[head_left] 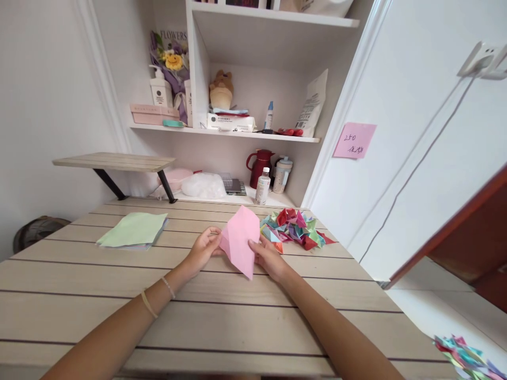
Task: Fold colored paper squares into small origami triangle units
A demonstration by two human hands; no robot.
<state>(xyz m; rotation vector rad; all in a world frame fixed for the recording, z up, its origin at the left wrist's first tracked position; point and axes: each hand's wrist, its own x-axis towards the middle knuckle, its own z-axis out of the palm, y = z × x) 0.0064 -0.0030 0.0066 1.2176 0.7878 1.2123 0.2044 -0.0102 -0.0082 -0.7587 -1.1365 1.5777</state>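
Gripping the left edge of a partly folded pink paper sheet, the left hand pinches it between thumb and fingers. The right hand pinches the right edge, thumb on the near face. The sheet stands tilted between both hands over the middle of the tabletop; whether its lowest corner contacts the surface cannot be determined. A pile of folded multicolored paper pieces lies just beyond and to the right of the right hand. A stack of paper sheets, light green uppermost, lies flat to the left, apart from the left hand. Behind the work area, a white-capped bottle stands upright in front of a dark red jug, with a lidded tumbler to the right. A pink note is fixed to the wall at right.
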